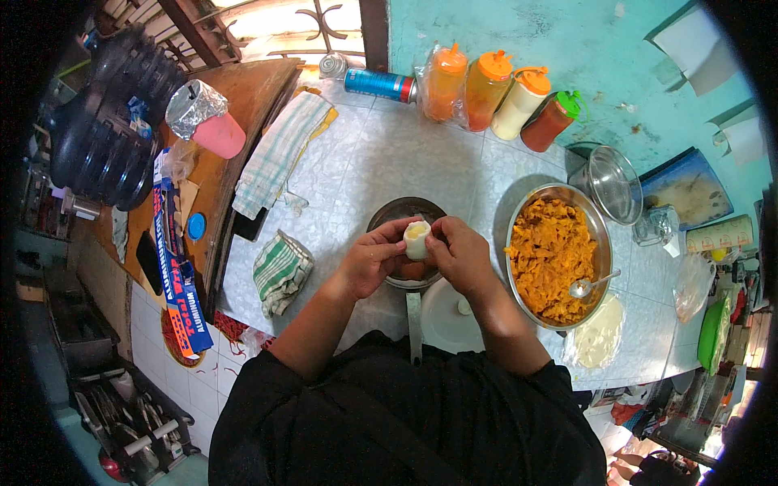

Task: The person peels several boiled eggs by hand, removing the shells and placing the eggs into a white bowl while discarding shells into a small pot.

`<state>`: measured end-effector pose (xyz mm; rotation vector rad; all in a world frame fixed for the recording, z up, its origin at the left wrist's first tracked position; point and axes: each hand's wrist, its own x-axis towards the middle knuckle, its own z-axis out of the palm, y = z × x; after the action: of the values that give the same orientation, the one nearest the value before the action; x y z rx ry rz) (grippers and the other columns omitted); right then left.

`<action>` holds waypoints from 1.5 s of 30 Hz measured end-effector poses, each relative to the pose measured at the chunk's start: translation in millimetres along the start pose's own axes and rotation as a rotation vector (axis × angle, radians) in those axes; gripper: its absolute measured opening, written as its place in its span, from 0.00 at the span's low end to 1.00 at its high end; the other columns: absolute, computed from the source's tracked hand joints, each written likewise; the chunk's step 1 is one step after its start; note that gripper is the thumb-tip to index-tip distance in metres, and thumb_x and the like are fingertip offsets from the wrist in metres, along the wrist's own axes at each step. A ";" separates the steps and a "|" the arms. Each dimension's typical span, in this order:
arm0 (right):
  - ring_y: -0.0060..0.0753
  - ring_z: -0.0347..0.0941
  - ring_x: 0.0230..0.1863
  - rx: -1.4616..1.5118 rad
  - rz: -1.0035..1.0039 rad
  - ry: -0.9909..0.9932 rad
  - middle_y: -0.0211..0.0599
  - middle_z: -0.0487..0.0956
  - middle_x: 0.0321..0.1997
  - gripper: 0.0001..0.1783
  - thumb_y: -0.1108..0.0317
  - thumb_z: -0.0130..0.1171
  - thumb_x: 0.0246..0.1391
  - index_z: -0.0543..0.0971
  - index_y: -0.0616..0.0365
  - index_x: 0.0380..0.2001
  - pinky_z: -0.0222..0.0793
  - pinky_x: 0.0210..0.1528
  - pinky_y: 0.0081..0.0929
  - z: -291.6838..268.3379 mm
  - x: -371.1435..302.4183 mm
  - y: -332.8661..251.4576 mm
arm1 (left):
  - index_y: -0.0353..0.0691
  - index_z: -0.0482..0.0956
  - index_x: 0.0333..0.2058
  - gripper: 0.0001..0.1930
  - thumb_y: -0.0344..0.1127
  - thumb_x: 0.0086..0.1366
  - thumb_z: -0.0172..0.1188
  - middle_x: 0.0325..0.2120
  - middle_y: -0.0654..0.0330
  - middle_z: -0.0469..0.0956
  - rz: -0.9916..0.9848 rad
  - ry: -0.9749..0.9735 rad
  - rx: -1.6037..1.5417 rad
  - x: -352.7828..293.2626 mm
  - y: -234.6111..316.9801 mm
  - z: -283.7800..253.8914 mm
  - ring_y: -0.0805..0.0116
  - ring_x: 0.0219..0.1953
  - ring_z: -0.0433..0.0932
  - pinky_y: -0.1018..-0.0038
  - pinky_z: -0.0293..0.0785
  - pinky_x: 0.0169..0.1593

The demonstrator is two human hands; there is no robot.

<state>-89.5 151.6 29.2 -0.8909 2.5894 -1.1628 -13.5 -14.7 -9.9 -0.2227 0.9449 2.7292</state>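
Left hand [370,261] and right hand [463,257] pinched a pale piece [417,243] between them, above the pan [399,207], near the table's [389,158] front edge.

4 sqz bottles [489,93] stand nr teal wall [567,40], 3 orange-capped, 1 green-capped; blue can [374,83] lies on its side just beside 'em. L side: checked cloth [279,150], green-striped cloth [283,273] crumpled nr it, pink cup [220,135] w/ foil [194,105] on top, long blue/orange box [174,251], dk blue water jugs [105,146]. R side: clear tub [616,185], blue tray [689,190] nr wall, green basin [713,332].
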 end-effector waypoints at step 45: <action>0.50 0.73 0.29 -0.242 0.046 0.158 0.41 0.74 0.29 0.08 0.65 0.48 0.52 0.73 0.55 0.27 0.69 0.30 0.43 13.9 3.7 13.7 | 0.36 0.62 0.56 0.22 0.28 0.61 0.51 0.52 0.56 0.67 0.011 0.067 -0.050 -1.2 4.4 0.5 0.64 0.53 0.69 0.69 0.69 0.54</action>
<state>-93.5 147.9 10.2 -0.8066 2.9101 -0.9579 -13.6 -18.0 -6.6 -0.3213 0.8977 2.7736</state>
